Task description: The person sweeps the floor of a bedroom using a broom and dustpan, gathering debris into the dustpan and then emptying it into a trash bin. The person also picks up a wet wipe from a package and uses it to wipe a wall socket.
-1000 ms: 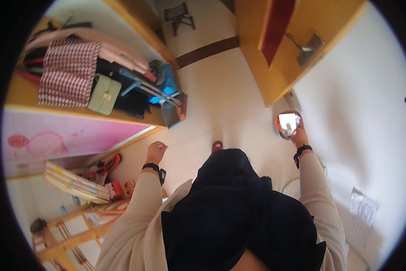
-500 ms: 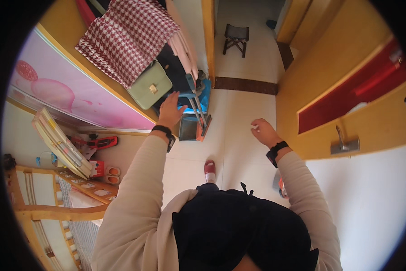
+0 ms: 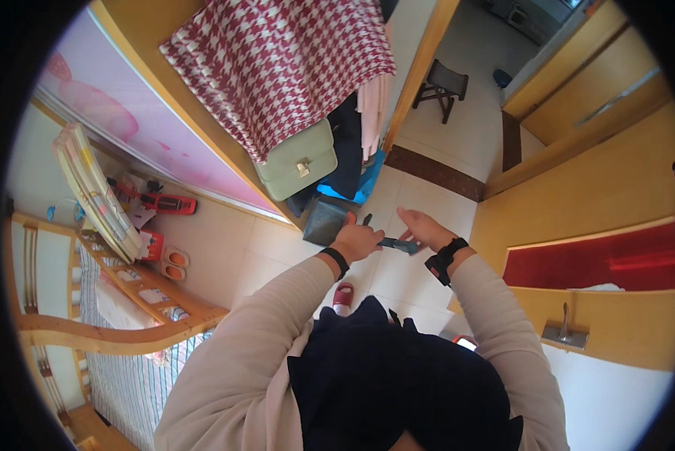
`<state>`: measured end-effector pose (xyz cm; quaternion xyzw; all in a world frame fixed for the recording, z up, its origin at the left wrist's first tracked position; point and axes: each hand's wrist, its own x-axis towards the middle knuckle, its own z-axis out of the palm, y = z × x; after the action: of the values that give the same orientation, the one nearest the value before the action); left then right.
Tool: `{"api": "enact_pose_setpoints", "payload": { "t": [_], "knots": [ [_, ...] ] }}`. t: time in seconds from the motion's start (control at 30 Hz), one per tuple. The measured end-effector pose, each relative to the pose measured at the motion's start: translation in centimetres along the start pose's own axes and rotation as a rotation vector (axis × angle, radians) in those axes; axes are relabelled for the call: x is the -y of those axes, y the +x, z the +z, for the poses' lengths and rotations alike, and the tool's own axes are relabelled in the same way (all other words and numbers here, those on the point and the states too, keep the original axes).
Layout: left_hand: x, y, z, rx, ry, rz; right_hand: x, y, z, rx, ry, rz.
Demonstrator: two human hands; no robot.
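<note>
Having drawn closer together, the left hand (image 3: pixel 358 242) is clamping fingers on a dark handle (image 3: pixel 401 244), the right hand (image 3: pixel 430 231) spreading its fingers.

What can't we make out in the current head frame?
Head view:
- Left hand: finger wrap around the blue-grey handle, hidden by the back of the hand.
- Right hand: contact with the handle's end, too small and overlapped to tell.
- Red-edged thing: mostly covered by the right sleeve and dark top.
- Green bag: upper part, under the checked cloth.
</note>
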<state>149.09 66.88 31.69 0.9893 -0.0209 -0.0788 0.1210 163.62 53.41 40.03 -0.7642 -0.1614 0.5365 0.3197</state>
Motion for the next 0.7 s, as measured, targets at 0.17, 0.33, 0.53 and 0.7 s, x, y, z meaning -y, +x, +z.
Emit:
{"api": "enact_pose_setpoints", "payload": {
  "t": [0.17,0.33,0.53,0.7],
  "knots": [
    [-1.6,0.9,0.7,0.057,-0.161,-0.16,-1.3,-0.5,-1.1,0.317,0.175,0.298],
    [-4.0,1.2,-0.3,0.009,-0.259,-0.29,-2.0,0.4,-2.8,0.418,0.687,0.445],
    [-9.2,0.6,-1.5,-0.101,-0.368,-0.504,-0.9,-0.2,-4.2,0.518,0.488,0.413],
    [-12.3,-1.8,-1.2,-0.046,-0.364,-0.625,-1.1,-0.9,-2.2,0.659,0.174,0.371]
  ]
}}
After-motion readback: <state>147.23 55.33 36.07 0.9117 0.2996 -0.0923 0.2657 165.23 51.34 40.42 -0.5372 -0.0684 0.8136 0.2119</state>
